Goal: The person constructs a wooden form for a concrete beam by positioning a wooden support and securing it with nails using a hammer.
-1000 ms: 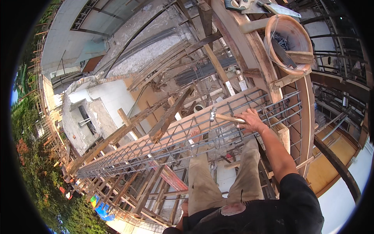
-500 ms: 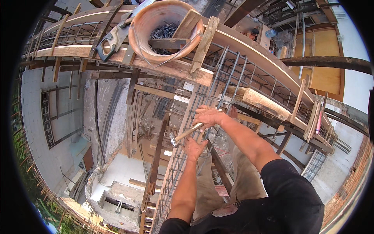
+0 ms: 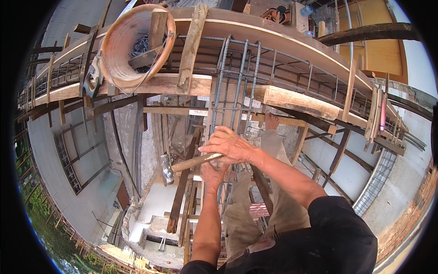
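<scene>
While L hand (image 3: 212, 176) nr rebar (image 3: 239, 82), grip unclear, R hand (image 3: 230, 147) tight rnd hammer handle (image 3: 196, 161).

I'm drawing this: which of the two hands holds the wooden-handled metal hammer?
The right hand: it grips the hammer by its handle; the left hand is just below it.

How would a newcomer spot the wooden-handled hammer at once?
Start at the big round orange-brown bucket at upper left. Below and right of it, the person's bare right hand holds the wooden-handled hammer, pointing left. Its shiny silver metal head sets it apart from the rough brown timbers nearby.
</scene>
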`<move>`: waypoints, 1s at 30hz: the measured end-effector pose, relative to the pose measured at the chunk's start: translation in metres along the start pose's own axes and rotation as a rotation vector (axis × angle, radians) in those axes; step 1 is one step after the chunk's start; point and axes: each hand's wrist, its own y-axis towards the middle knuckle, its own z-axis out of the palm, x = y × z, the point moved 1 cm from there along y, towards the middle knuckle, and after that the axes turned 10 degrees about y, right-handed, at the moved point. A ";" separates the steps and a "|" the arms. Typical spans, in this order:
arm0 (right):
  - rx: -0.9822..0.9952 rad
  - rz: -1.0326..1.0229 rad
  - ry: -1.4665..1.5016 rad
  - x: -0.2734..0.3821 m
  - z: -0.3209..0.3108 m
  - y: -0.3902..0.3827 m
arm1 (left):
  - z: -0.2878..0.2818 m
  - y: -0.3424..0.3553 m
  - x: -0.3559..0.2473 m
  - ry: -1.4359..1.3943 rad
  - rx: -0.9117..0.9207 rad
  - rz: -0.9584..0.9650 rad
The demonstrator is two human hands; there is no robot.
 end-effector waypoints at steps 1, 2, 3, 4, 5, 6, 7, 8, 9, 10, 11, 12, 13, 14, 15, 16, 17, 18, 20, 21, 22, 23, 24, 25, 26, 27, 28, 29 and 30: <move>-0.011 0.080 0.059 0.009 0.004 -0.026 | 0.005 0.004 0.011 0.022 -0.006 0.110; -0.022 0.154 0.125 0.019 0.008 -0.055 | 0.008 0.006 0.023 0.048 -0.017 0.217; -0.100 0.280 0.255 0.028 0.009 -0.090 | 0.009 0.004 0.021 -0.005 0.014 0.221; -0.188 0.410 0.385 0.034 0.015 -0.125 | 0.002 0.005 -0.006 -0.131 0.000 0.097; -0.358 0.669 0.501 0.035 0.037 -0.160 | -0.009 0.006 -0.036 -0.267 -0.033 -0.022; -0.522 0.917 0.619 0.026 0.067 -0.193 | -0.022 0.017 -0.063 -0.257 -0.013 -0.012; -0.670 1.002 0.569 0.007 0.096 -0.227 | -0.033 0.027 -0.082 -0.245 -0.170 0.017; -0.814 1.089 0.512 -0.008 0.115 -0.254 | -0.040 0.038 -0.098 -0.236 -0.324 0.043; -0.812 1.097 0.527 -0.018 0.117 -0.261 | -0.047 0.052 -0.111 -0.223 -0.319 0.035; -0.861 1.234 0.520 -0.033 0.113 -0.266 | -0.055 0.066 -0.123 -0.049 -0.298 -0.005; -0.905 1.377 0.514 -0.047 0.111 -0.271 | -0.058 0.073 -0.128 0.128 -0.272 -0.045; -0.924 1.372 0.505 -0.062 0.114 -0.274 | -0.058 0.076 -0.130 0.140 -0.257 -0.049; -0.939 1.366 0.497 -0.079 0.118 -0.275 | -0.058 0.078 -0.129 0.201 -0.267 -0.087; -0.961 1.313 0.487 -0.095 0.121 -0.273 | -0.055 0.082 -0.124 0.265 -0.276 -0.126; -0.982 1.270 0.483 -0.106 0.127 -0.271 | -0.051 0.087 -0.114 0.183 -0.269 -0.103; -0.959 1.328 0.633 -0.115 0.128 -0.264 | -0.047 0.089 -0.106 0.208 -0.248 -0.118; -0.941 1.372 0.774 -0.126 0.121 -0.256 | -0.044 0.093 -0.104 0.216 -0.314 -0.086; -0.950 1.389 0.784 -0.144 0.123 -0.257 | -0.040 0.094 -0.107 0.219 -0.375 -0.046; -0.823 1.373 0.432 -0.176 0.137 -0.266 | -0.045 0.092 -0.125 0.256 -0.332 -0.039; -0.816 1.375 0.446 -0.180 0.148 -0.268 | -0.048 0.092 -0.119 0.198 -0.276 -0.104; -0.822 1.367 0.418 -0.182 0.158 -0.270 | -0.051 0.091 -0.114 0.139 -0.220 -0.168; -0.842 1.357 0.386 -0.187 0.162 -0.271 | -0.058 0.093 -0.117 0.229 -0.151 -0.170; -0.851 1.367 0.393 -0.192 0.164 -0.275 | -0.064 0.095 -0.135 0.239 -0.143 -0.163; -0.807 1.378 0.428 -0.195 0.167 -0.283 | -0.071 0.096 -0.164 0.108 -0.238 -0.043; -0.755 1.383 0.465 -0.198 0.172 -0.287 | -0.073 0.100 -0.180 -0.027 -0.337 0.070; -0.744 1.385 0.476 -0.201 0.180 -0.287 | -0.072 0.112 -0.180 -0.060 -0.237 -0.104; -0.764 1.392 0.396 -0.203 0.188 -0.287 | -0.066 0.118 -0.178 -0.053 -0.235 -0.113; -0.781 1.390 0.313 -0.207 0.189 -0.280 | -0.061 0.125 -0.179 -0.023 -0.361 -0.094; -0.773 1.387 0.321 -0.208 0.191 -0.275 | -0.058 0.128 -0.178 0.008 -0.485 -0.074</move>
